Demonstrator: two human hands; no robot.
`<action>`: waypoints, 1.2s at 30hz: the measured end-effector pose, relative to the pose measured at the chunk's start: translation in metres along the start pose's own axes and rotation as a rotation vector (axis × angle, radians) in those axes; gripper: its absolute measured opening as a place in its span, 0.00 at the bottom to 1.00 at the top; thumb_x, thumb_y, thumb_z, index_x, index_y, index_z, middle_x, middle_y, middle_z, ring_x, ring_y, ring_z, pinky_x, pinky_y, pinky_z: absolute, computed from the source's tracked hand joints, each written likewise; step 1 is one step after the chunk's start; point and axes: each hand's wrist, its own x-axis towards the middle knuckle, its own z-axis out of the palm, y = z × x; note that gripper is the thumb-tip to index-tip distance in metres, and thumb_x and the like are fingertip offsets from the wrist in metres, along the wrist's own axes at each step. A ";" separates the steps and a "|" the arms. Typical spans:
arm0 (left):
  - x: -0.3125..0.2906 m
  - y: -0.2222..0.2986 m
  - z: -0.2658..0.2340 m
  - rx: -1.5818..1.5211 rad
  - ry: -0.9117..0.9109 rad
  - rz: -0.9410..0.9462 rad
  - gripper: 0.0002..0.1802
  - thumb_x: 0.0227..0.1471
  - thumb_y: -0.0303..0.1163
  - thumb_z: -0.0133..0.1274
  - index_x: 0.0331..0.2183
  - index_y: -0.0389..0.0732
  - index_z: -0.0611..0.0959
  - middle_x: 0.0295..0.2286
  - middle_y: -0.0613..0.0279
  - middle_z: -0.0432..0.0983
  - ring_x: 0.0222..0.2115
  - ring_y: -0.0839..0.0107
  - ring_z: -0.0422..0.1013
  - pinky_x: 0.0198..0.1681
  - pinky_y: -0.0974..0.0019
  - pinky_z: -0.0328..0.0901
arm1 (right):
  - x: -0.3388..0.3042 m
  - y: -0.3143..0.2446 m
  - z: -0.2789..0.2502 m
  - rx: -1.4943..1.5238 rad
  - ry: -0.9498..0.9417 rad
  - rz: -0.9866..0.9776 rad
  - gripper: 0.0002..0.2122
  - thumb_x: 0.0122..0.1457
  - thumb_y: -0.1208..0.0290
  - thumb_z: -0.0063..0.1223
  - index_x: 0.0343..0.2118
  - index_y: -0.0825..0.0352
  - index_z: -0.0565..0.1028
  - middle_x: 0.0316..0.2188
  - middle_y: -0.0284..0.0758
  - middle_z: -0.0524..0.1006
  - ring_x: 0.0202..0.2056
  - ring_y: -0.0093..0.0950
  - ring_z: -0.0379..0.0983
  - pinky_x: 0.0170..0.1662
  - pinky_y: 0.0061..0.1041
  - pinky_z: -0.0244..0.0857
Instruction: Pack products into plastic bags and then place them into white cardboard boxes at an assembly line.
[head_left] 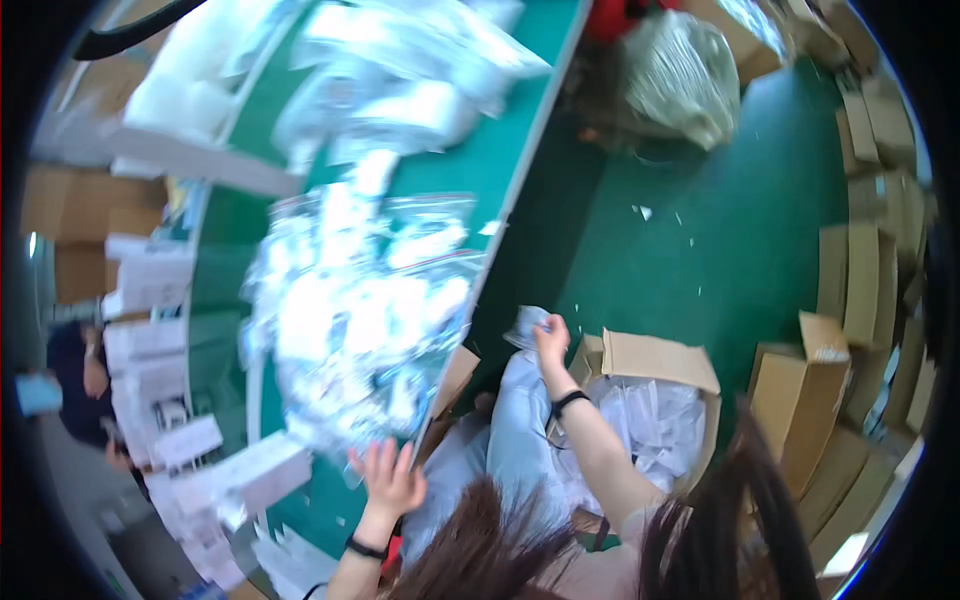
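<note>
At the near edge of the green table (505,150), my left hand (392,480) is open with its fingers spread. Its fingertips reach the near end of a pile of small clear zip bags (350,320), whose contents are blurred by glare. Off the table's right side, above my leg, my right hand (550,342) pinches a small clear plastic bag (524,327). What that bag contains, if anything, cannot be made out. Beside my right forearm stands an open cardboard box (660,360) filled with clear plastic bags (645,420).
Larger plastic packs (400,80) lie at the table's far end. White boxes (150,360) are stacked on the left, where another person (75,380) is. A big filled sack (680,80) stands on the floor; cardboard boxes (800,400) line the right side.
</note>
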 end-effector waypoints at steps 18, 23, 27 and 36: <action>-0.026 0.004 -0.148 0.180 0.653 -0.719 0.23 0.36 0.26 0.52 0.40 0.39 0.68 0.48 0.45 0.53 0.47 0.48 0.52 0.48 0.52 0.51 | 0.009 -0.190 -0.109 -0.196 -0.243 -0.436 0.07 0.41 0.82 0.48 0.26 0.70 0.67 0.22 0.31 0.67 0.25 0.21 0.60 0.31 0.21 0.59; -0.061 -0.055 -0.131 -0.054 0.989 -0.962 0.42 0.33 0.31 0.60 0.49 0.39 0.56 0.49 0.47 0.51 0.51 0.51 0.48 0.50 0.52 0.50 | 0.016 -0.202 -0.129 0.072 -0.003 -0.400 0.07 0.41 0.83 0.48 0.25 0.68 0.66 0.24 0.31 0.67 0.27 0.21 0.62 0.32 0.20 0.60; -0.087 -0.082 -0.108 -0.474 1.008 -1.075 0.51 0.28 0.34 0.65 0.51 0.38 0.52 0.48 0.48 0.54 0.51 0.56 0.52 0.52 0.55 0.50 | -0.053 -0.287 -0.163 0.640 -0.190 -0.278 0.07 0.42 0.85 0.48 0.25 0.67 0.65 0.25 0.30 0.66 0.28 0.19 0.61 0.33 0.19 0.59; -0.077 -0.097 -0.066 -0.876 0.953 -1.266 0.54 0.24 0.27 0.65 0.52 0.37 0.50 0.48 0.52 0.56 0.49 0.61 0.57 0.49 0.62 0.56 | -0.087 -0.427 -0.027 -0.071 -0.840 -0.791 0.07 0.40 0.81 0.50 0.23 0.69 0.65 0.20 0.29 0.64 0.25 0.19 0.60 0.29 0.16 0.55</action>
